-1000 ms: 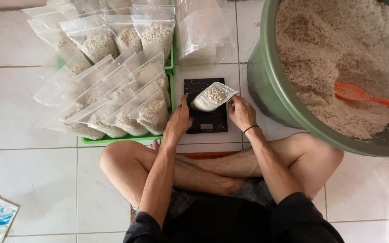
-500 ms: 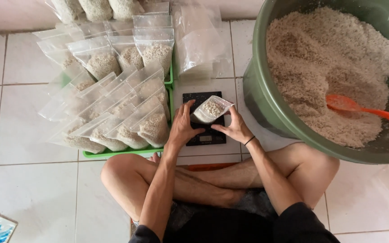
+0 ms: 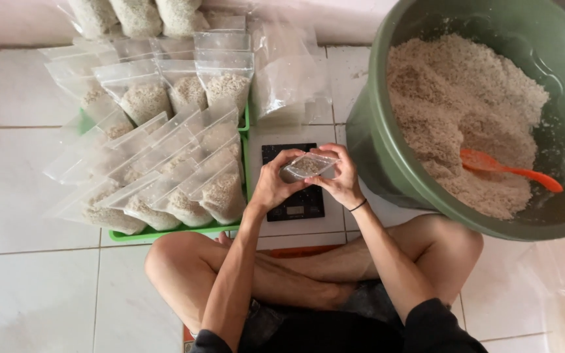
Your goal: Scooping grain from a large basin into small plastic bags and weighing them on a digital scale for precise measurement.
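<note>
I sit cross-legged on a white tiled floor. A small clear plastic bag (image 3: 307, 165) partly filled with pale grain is held upright above a black kitchen scale (image 3: 295, 196). My left hand (image 3: 271, 184) grips the bag's left side and my right hand (image 3: 340, 178) grips its right side, fingers pinching the top edge. A black band circles my right wrist.
A green tray (image 3: 165, 232) to the left holds several filled clear bags (image 3: 184, 176) leaning in rows. Empty clear bags (image 3: 289, 78) lie behind the scale. A large green tub (image 3: 387, 163) of pale grain stands at right with an orange scoop (image 3: 508, 168) in it.
The bag has been lifted off the scale and turned upright. Both hands have closed in on its top edge. The view has shifted slightly downward.
</note>
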